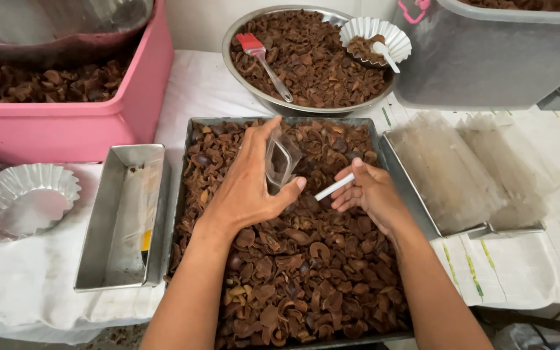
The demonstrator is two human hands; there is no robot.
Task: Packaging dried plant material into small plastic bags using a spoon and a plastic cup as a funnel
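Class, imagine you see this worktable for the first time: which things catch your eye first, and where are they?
First, the big metal tray in the middle, heaped with brown shell pieces. Over it, the left hand holds a small clear bag and the right hand a white spoon handle. Next, the pink tub at upper left and the steel bowl with a red brush behind the tray.

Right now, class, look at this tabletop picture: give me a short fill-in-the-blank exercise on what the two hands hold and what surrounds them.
1. The left hand holds a small clear ____ bag.
2. The right hand grips a ____ spoon handle.
3. Both hands work over a metal tray of ____ dried pieces.
4. The brush in the round bowl has a ____ head.

Missing words: plastic; white; brown; red
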